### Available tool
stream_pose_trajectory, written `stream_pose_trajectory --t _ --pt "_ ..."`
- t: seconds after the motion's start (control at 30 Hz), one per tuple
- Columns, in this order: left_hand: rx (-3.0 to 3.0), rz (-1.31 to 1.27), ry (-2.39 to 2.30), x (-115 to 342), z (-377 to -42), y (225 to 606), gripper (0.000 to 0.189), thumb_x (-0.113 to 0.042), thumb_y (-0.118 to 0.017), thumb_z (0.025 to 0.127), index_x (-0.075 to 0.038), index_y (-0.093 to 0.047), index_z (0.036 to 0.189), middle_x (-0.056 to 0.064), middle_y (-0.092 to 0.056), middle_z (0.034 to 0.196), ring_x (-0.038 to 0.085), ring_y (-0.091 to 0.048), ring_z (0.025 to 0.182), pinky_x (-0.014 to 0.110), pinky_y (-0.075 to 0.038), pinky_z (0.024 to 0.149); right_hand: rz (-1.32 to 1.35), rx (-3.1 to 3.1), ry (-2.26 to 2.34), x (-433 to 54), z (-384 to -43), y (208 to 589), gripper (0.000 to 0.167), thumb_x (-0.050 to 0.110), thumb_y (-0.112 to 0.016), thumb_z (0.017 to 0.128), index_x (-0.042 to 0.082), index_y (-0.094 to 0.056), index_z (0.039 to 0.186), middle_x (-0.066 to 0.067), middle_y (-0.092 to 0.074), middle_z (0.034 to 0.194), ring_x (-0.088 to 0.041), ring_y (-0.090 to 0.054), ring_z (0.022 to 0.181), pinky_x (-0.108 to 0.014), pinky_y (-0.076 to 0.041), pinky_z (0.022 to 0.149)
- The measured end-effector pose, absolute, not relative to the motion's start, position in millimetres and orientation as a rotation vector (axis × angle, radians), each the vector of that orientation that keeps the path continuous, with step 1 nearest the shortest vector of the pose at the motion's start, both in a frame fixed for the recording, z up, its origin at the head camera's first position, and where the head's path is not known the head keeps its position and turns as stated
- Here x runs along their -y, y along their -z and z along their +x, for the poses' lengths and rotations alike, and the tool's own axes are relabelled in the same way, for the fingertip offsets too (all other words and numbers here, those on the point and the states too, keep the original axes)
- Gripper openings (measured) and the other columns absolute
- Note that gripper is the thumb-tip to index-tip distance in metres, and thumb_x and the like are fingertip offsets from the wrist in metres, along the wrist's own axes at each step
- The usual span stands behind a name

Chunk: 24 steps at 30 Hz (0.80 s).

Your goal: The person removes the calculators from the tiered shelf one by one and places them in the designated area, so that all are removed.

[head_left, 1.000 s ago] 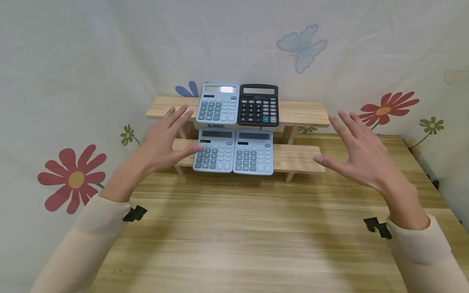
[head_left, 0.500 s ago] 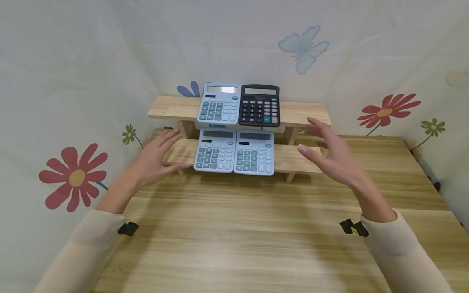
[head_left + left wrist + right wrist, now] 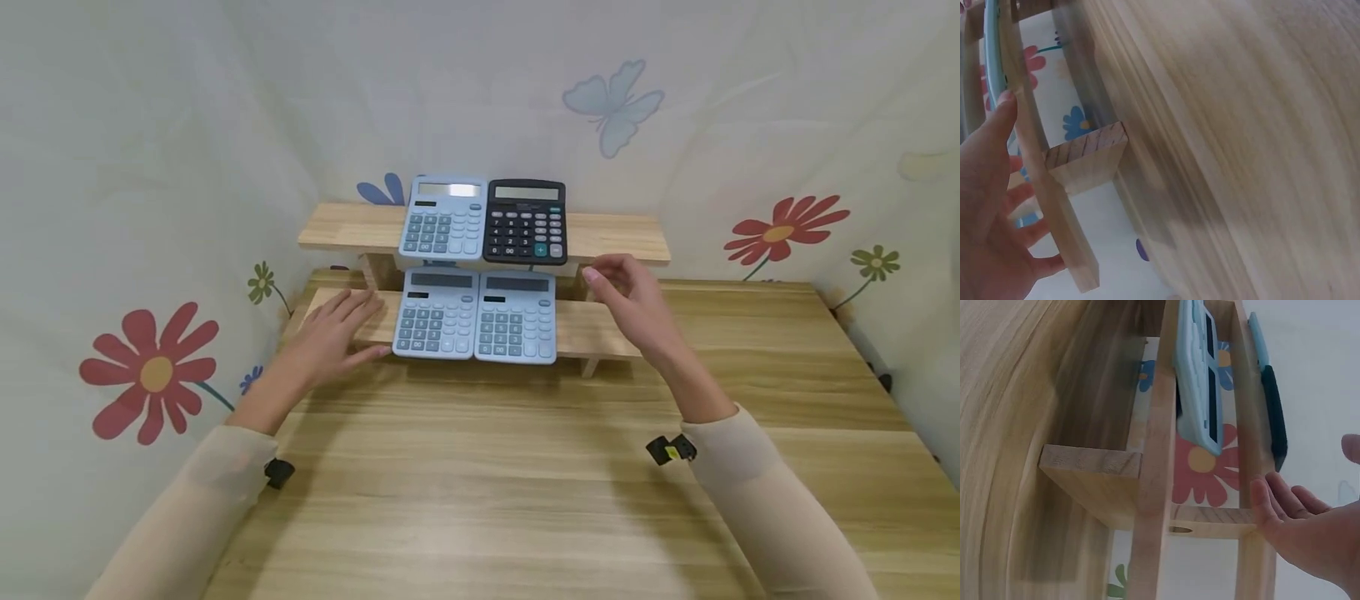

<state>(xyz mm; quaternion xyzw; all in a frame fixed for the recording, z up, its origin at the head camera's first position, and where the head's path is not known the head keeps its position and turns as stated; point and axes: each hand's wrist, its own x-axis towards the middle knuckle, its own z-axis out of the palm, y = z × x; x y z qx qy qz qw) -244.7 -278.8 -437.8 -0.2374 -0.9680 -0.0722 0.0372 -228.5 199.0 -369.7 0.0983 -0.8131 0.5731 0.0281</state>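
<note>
Two light blue calculators, a left one (image 3: 435, 315) and a right one (image 3: 516, 317), lean side by side on the lower board (image 3: 588, 327) of a wooden two-step stand. Above them, another light blue calculator (image 3: 444, 218) and a black calculator (image 3: 527, 223) lean on the upper board (image 3: 618, 237). My left hand (image 3: 322, 343) lies over the lower board's left end, its thumb tip near the left calculator's lower corner. In the left wrist view, its fingers spread beyond the board. My right hand (image 3: 636, 304), fingers loosely bent and holding nothing, hovers right of the black calculator, near the upper board.
The stand rests on a wood-grain table (image 3: 450, 467) against a pale curtain printed with a butterfly (image 3: 615, 108) and flowers. A wooden support block (image 3: 1088, 156) carries the lower board. Small black devices sit at both wrists.
My right hand has moved left and inward toward the stand, its fingers bending more. My left hand has come down onto the lower board's left end. The calculators have stayed in place.
</note>
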Motion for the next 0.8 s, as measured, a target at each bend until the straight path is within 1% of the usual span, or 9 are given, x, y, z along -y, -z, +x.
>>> stream_pose_trajectory --t 0.1,0.2,0.4,0.5,0.63,0.8 --pt "2.989 -0.725 0.253 277.8 -245.1 441.5 0.082 -0.063 -0.058 0.103 -0.016 -0.037 0.167 0.013 -0.025 0.174 0.048 -0.020 0.158 0.077 -0.019 0.119 0.262 2.474 -1.851 -195.9 -232.3 375.1 0.061 0.047 -0.061 0.107 -0.001 -0.053 0.144 -0.023 -0.063 0.139 -0.038 -0.061 0.124 -0.050 -0.051 0.109" --pt "2.999 -0.705 0.277 276.5 -245.5 442.8 0.078 -0.063 -0.056 0.104 -0.020 -0.038 0.166 0.011 -0.026 0.174 0.047 -0.019 0.158 0.079 -0.015 0.119 0.241 2.443 -1.923 -191.9 -235.8 379.2 0.055 0.043 -0.061 0.108 -0.001 -0.056 0.141 -0.025 -0.063 0.137 -0.040 -0.061 0.127 -0.049 -0.052 0.109" --pt "3.014 -0.682 0.308 278.7 -251.3 443.0 0.072 -0.063 -0.057 0.104 -0.026 -0.044 0.164 0.011 -0.030 0.173 0.046 -0.019 0.159 0.082 -0.011 0.117 0.232 2.368 -2.051 -179.5 -243.7 379.7 0.052 0.037 -0.058 0.111 -0.004 -0.056 0.142 -0.024 -0.065 0.136 -0.035 -0.064 0.126 -0.040 -0.054 0.107" --pt "3.029 -0.677 0.313 280.6 -254.0 442.8 0.074 -0.065 -0.058 0.102 -0.026 -0.044 0.164 0.011 -0.030 0.173 0.046 -0.018 0.159 0.083 -0.009 0.117 0.202 2.340 -2.100 -171.6 -247.2 378.1 0.050 0.034 -0.057 0.112 -0.005 -0.056 0.143 -0.025 -0.066 0.135 -0.036 -0.065 0.125 -0.039 -0.055 0.106" --pt "3.040 -0.674 0.312 280.3 -252.9 442.1 0.077 -0.066 -0.058 0.102 -0.025 -0.043 0.164 0.012 -0.028 0.174 0.047 -0.015 0.159 0.083 -0.007 0.116 0.162 2.293 -2.166 -161.7 -252.3 378.5 0.045 0.030 -0.057 0.112 -0.005 -0.058 0.140 -0.028 -0.067 0.132 -0.040 -0.066 0.123 -0.040 -0.056 0.103" --pt "3.036 -0.665 0.326 277.6 -251.6 442.5 0.075 -0.064 -0.060 0.102 -0.025 -0.044 0.164 0.012 -0.028 0.173 0.046 -0.015 0.160 0.083 -0.007 0.116 0.075 2.252 -2.247 -155.2 -257.3 379.5 0.041 0.027 -0.052 0.114 -0.006 -0.060 0.137 -0.026 -0.068 0.130 -0.034 -0.071 0.118 -0.040 -0.057 0.102"
